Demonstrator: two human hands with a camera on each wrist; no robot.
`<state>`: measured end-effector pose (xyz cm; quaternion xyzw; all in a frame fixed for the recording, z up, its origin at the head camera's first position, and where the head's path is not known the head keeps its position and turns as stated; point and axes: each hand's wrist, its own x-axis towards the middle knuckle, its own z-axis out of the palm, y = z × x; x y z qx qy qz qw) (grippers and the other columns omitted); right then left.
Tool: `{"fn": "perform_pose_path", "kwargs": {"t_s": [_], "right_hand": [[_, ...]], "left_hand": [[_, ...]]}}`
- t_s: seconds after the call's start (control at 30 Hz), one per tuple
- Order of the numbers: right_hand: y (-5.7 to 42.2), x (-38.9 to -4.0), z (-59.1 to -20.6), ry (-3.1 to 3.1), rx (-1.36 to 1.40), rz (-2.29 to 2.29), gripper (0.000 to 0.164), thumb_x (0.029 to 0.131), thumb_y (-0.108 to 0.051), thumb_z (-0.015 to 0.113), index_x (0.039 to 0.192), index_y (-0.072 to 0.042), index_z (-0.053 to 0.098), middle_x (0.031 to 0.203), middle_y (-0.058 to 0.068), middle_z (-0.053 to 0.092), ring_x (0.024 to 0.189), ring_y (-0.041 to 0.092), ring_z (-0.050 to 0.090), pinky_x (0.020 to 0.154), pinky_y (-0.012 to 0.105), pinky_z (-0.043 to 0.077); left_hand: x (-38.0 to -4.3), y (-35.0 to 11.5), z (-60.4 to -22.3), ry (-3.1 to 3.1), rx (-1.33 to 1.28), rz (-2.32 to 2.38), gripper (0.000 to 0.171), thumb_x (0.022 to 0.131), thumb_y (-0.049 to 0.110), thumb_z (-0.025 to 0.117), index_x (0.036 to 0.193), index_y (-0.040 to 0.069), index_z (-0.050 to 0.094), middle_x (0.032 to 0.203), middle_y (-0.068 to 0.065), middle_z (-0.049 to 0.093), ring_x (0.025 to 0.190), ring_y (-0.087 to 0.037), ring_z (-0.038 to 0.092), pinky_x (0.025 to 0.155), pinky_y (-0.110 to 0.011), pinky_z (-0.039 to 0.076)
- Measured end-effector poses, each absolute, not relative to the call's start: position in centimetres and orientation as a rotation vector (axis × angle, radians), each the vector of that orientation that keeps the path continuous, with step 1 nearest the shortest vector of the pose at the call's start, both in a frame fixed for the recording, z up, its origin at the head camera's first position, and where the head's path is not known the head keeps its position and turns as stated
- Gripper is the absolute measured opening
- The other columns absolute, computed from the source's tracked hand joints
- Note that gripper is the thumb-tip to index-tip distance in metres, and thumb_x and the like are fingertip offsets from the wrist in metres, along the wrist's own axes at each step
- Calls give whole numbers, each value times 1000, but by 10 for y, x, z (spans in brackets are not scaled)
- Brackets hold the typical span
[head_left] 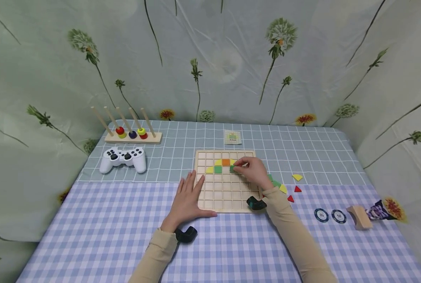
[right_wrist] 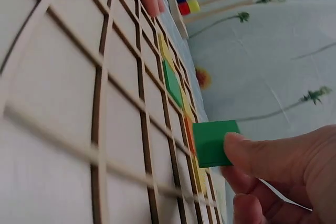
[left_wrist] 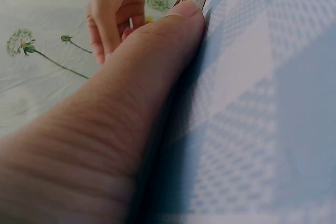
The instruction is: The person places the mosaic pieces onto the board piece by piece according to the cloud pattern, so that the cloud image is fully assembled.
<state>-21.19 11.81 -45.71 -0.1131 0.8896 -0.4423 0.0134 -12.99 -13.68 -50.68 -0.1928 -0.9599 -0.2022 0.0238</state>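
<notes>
My right hand (head_left: pixel 253 171) pinches a green square tile (right_wrist: pixel 214 143) between thumb and fingers, just above the wooden grid board (head_left: pixel 228 198). On the board lie an orange square (head_left: pixel 226 162), another green square (head_left: pixel 218 169) and several yellow pieces, one a yellow tile (head_left: pixel 209 170) at the left of the lower row. My left hand (head_left: pixel 187 198) rests flat at the board's left edge with straight fingers spread. Its thumb (left_wrist: pixel 173 22) lies along the near edge of the board. In the right wrist view the green tile is tilted up off the grid.
Beyond the board lies a pattern card (head_left: pixel 233 137). A white game controller (head_left: pixel 123 159) and a peg stand with beads (head_left: pixel 134 139) are at left. Right of the board are red triangles (head_left: pixel 297 189), a yellow piece (head_left: pixel 297 177), round chips (head_left: pixel 321 215) and a wooden block (head_left: pixel 360 217).
</notes>
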Motion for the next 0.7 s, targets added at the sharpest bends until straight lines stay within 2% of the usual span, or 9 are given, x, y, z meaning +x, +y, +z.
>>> {"fn": "perform_pose_path", "kwargs": {"t_s": [0.5,0.7], "right_hand": [[90,-216,-459,2898,-313,-1141,10,85,-17,72,91,-10,76,91,4,70,77,20,61,66,35,47],[87,-217,-459,2984,-301,-1028,9,85,-19,72,89,-12,77,90,2,71,82,21,64,66,36,48]], "left_hand": [[-130,-136,-508,-2955,-601,-615,126,58,81,65,152,9,21,156,-19,5,143,-30,1,114,-44,-1],[-130,-137,-508,-2956,-602,-612,125,59,80,66,152,10,21,156,-19,5,143,-30,1,114,-44,-1]]}}
